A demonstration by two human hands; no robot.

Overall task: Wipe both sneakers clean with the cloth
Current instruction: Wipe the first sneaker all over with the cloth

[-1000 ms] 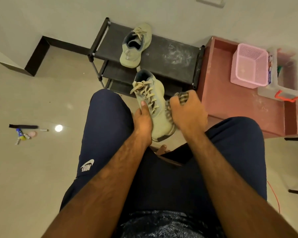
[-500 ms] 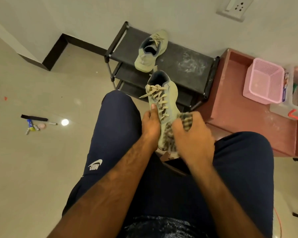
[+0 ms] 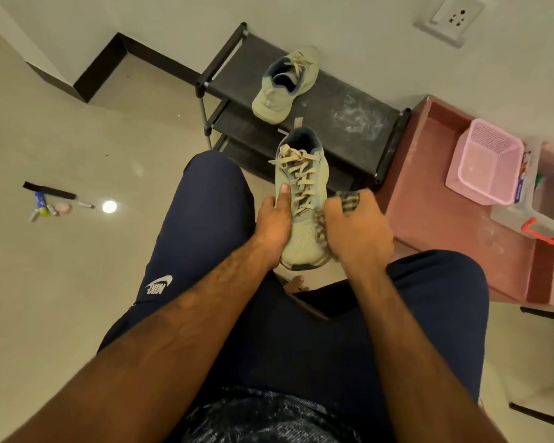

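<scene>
Above navy Nike-logo track pants (image 3: 205,251), the left hand (image 3: 274,225) is gripping a pale green laced sneaker (image 3: 303,199); the right hand (image 3: 359,231) is clenching a checked cloth (image 3: 347,198) against it.

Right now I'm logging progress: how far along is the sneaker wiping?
Nothing looks finished yet. In hand: the left hand steadies one sneaker while the right hand presses the cloth against its side. Left: the other sneaker sits untouched on the rack; whether it was wiped can't be told.
</scene>
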